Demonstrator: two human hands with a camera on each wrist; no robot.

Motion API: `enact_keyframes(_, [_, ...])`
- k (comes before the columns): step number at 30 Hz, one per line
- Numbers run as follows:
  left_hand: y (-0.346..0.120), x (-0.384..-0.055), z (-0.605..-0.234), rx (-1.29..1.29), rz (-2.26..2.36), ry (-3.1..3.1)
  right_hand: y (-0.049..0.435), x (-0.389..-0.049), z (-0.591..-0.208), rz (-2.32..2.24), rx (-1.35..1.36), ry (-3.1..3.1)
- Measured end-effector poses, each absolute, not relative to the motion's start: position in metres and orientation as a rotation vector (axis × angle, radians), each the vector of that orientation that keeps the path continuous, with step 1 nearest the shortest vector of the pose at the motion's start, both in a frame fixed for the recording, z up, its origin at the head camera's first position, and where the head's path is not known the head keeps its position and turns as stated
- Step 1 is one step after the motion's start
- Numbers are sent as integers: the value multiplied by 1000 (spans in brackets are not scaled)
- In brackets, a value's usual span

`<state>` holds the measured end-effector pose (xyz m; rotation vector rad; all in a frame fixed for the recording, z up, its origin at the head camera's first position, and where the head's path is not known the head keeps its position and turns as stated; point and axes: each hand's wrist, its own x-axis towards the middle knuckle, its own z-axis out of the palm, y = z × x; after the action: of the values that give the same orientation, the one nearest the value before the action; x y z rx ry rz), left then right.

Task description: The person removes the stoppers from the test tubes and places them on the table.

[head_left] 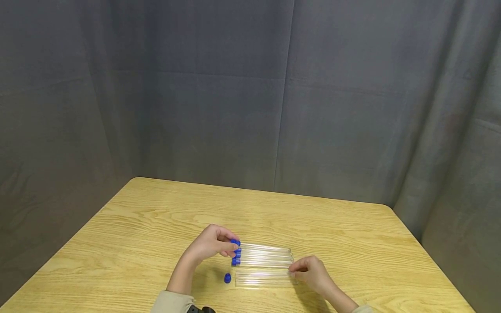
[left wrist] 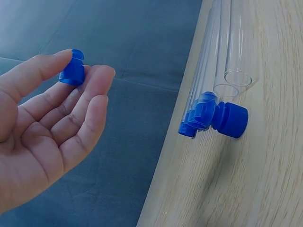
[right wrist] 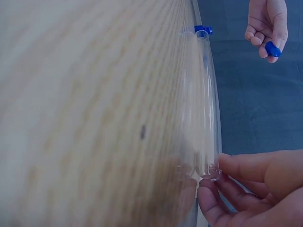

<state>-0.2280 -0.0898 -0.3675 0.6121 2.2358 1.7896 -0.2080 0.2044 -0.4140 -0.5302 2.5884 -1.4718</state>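
Note:
My left hand (head_left: 213,243) pinches a blue ribbed cap (left wrist: 72,72) between thumb and fingers, raised above the table. In the head view it overlaps the capped ends of several clear test tubes (head_left: 266,255) lying side by side. My right hand (head_left: 314,274) has its thumb and fingers at the rounded end of an uncapped test tube (right wrist: 208,109), pinching it there. The uncapped tubes (head_left: 264,279) lie nearer to me than the capped ones, their open mouths toward the left. Beside those mouths a loose blue cap (head_left: 227,278) sits on the table.
The wood-grain table (head_left: 164,208) has rounded far corners. Grey curtains (head_left: 211,108) hang behind it and along both sides. A black device (head_left: 201,309) is at my left wrist, near the bottom edge of the head view.

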Motion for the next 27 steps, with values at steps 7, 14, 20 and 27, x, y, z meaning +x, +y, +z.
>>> enact_keyframes(7, [-90,-229,-369,595,1779,2237,203,-207,-414,-1463,-510,2601])
enact_keyframes(14, [-90,-227,-366,602,1769,2243,203,-208,-413,-1462,-517,2602])
enact_keyframes(20, [-90,-226,-365,611,1762,2247,203,-208,-412,-1460,-534,2604])
enact_keyframes(27, [-91,-226,-367,605,1756,2244,203,-207,-414,-1441,-522,2620])
